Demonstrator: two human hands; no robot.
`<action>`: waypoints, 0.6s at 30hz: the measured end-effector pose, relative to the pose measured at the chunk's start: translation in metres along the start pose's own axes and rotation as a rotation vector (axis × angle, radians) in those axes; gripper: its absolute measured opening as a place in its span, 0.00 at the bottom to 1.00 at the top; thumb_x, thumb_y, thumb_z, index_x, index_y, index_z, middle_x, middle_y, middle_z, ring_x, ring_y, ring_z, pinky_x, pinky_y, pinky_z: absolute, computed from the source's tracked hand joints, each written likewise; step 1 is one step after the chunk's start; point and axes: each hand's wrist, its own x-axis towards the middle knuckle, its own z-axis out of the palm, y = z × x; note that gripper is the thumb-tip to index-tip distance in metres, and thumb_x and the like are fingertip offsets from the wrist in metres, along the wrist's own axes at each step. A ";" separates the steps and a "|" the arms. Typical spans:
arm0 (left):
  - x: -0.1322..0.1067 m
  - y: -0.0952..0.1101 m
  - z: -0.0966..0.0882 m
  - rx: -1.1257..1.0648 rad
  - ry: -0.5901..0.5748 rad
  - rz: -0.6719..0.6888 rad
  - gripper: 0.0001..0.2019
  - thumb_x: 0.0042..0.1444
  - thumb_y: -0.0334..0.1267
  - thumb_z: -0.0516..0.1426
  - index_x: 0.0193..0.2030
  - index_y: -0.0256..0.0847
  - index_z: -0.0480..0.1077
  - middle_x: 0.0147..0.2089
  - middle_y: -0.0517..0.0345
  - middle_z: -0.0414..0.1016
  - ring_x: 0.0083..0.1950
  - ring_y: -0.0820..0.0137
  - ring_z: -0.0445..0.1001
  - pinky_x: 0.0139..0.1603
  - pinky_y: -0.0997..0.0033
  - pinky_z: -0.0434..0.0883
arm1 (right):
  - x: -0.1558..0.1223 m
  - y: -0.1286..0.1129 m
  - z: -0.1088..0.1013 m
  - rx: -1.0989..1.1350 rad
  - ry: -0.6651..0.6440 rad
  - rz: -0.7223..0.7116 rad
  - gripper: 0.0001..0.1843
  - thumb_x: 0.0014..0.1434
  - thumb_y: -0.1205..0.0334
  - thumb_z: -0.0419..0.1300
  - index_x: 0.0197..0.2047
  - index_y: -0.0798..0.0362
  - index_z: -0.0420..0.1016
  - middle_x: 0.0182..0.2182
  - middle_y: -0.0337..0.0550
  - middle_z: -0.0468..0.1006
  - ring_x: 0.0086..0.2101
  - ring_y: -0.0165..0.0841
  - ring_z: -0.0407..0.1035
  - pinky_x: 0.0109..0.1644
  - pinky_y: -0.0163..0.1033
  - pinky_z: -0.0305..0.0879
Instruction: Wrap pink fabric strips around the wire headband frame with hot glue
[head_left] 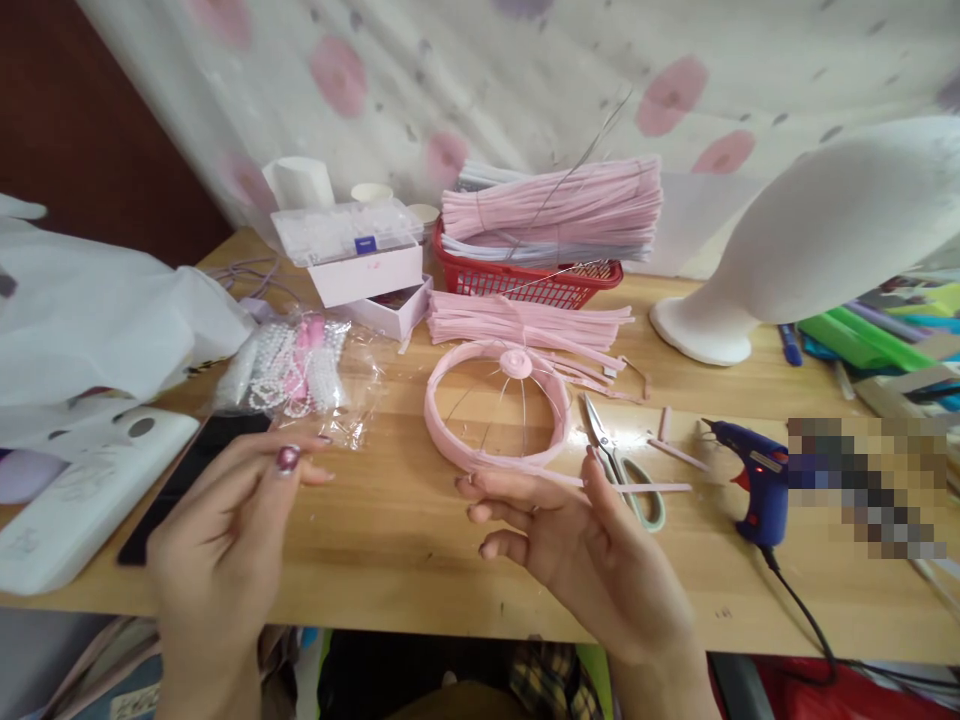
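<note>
**Two hands before a pink hoop**

The left hand (232, 530) brings thumb and fingertips close together; I cannot tell whether anything is pinched there. The right hand (585, 560) is loosely open and empty. Just beyond it, the pink hoop (432, 415) lies on the wooden table (375, 560), scissors (613, 458) beside it. Behind come a pink bundle (525, 322) and a red basket (517, 285).

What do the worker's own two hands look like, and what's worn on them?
The left hand and right hand are bare: no gloves, rings, bracelets or sleeves show. The left thumbnail has glossy, dark reddish polish; the right nails are too hidden to judge.
</note>
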 end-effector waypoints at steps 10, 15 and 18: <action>0.007 -0.025 0.007 0.328 0.146 0.384 0.07 0.53 0.35 0.65 0.26 0.45 0.74 0.34 0.68 0.77 0.36 0.69 0.77 0.47 0.59 0.74 | 0.001 0.001 -0.003 0.157 -0.060 0.026 0.37 0.70 0.37 0.40 0.51 0.51 0.83 0.53 0.52 0.80 0.47 0.36 0.76 0.50 0.39 0.72; 0.007 -0.020 0.006 0.364 0.160 0.506 0.12 0.56 0.28 0.63 0.23 0.44 0.72 0.33 0.64 0.78 0.37 0.70 0.77 0.47 0.65 0.75 | 0.002 0.005 -0.003 0.304 -0.087 0.027 0.44 0.71 0.38 0.31 0.52 0.56 0.82 0.54 0.52 0.79 0.48 0.33 0.74 0.51 0.34 0.70; -0.003 -0.007 0.015 0.376 0.104 0.483 0.12 0.57 0.30 0.63 0.47 0.47 0.79 0.51 0.59 0.78 0.51 0.66 0.77 0.58 0.61 0.72 | 0.002 0.007 -0.001 0.282 -0.070 0.009 0.46 0.71 0.37 0.30 0.52 0.56 0.82 0.55 0.52 0.78 0.50 0.34 0.73 0.52 0.36 0.69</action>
